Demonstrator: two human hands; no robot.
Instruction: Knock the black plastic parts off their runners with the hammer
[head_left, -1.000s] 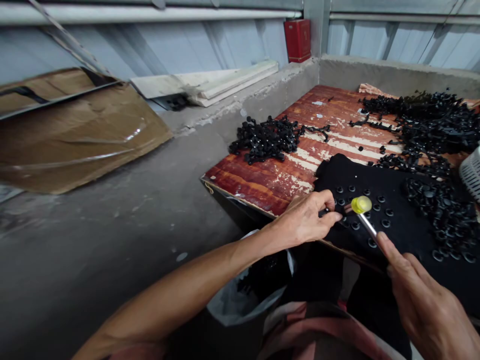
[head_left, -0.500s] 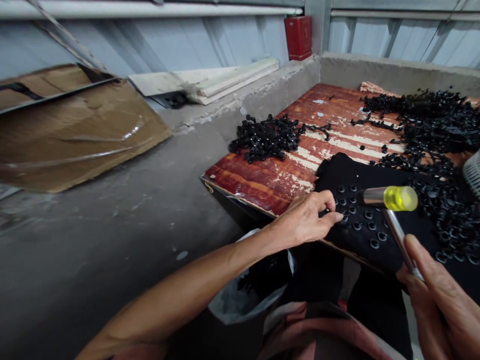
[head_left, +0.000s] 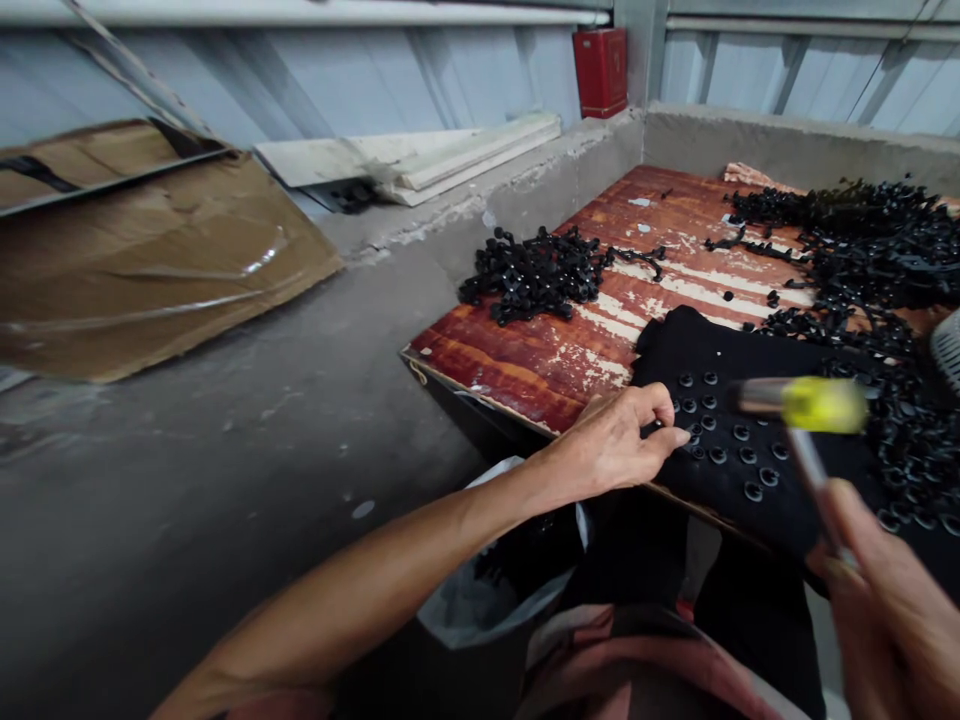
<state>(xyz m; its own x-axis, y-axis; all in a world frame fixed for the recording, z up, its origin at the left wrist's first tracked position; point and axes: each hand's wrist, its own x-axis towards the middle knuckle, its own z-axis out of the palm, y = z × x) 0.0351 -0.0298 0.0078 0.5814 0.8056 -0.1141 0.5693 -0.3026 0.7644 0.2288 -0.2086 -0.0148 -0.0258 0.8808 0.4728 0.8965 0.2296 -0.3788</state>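
Observation:
My right hand (head_left: 877,590) is wrapped round the metal handle of a hammer (head_left: 814,470) with a translucent yellow face. The hammer's head is blurred and hangs over a black cloth (head_left: 675,340). My left hand (head_left: 630,435) rests at the near left of this cloth, thumb and forefinger brought close together. Whatever small thing lies between those fingertips is hidden. Just right of them, small round black ring-shaped pieces (head_left: 741,433) lie spread on the cloth. Loose black pieces (head_left: 900,440) are heaped at the cloth's right side.
A pile of black plastic parts (head_left: 532,270) sits on the worn red board (head_left: 495,365), and a larger heap (head_left: 877,240) lies at the back right. Below the board's edge hangs a pale plastic bag (head_left: 465,610). Cardboard (head_left: 165,260) leans at left; a red tin (head_left: 600,75) stands behind.
The hammer has moved a little to the right with my right hand and is now blurred. My left hand keeps nearly the same place and pose.

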